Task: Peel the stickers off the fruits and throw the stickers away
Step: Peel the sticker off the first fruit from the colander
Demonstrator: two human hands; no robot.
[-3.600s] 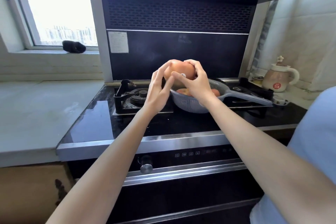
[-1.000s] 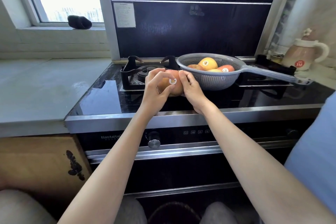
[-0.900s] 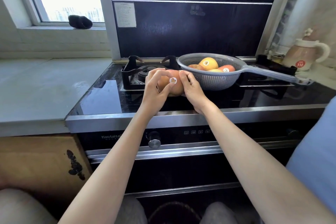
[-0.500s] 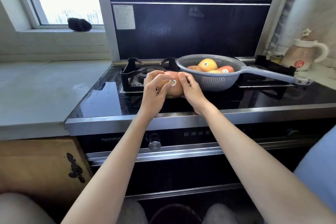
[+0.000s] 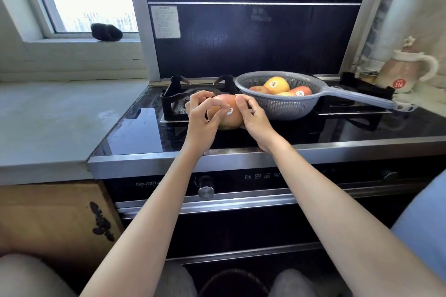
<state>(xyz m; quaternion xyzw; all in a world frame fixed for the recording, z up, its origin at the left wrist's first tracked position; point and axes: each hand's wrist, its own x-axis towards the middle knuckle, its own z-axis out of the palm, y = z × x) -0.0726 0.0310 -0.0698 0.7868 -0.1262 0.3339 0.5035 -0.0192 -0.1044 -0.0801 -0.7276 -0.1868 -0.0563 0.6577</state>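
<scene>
Right now two hands hold one fruit (image 5: pixel 229 113) above the black stove (image 5: pixel 265 135). It is round, pink and yellow, with a small white sticker (image 5: pixel 229 111) on the side that faces us.

On one side, the left hand (image 5: pixel 204 119) curls its fingers round the fruit. Its thumb tip sits right at the edge of the sticker. Whether the sticker has begun to lift is too small to tell.

On the other side, the right hand (image 5: pixel 253 118) grips the fruit too. Its fingers bend over the top and its palm is against the side.

Just beside the right hand stands a grey strainer (image 5: pixel 280 106) on the stove. Its long handle points to the right. More fruits (image 5: pixel 276 85) lie inside it. The yellow one on top has a sticker, and so does the red one next to it.

Behind the left hand is a black burner (image 5: pixel 176 101). Far right, near the wall, stands a pale jug (image 5: pixel 403 75) with a red dot on it. Up on the window ledge to the left lies a dark lump (image 5: pixel 106 32). I cannot tell what it is. Low down on the stove front is a silver knob (image 5: pixel 205 189).
</scene>
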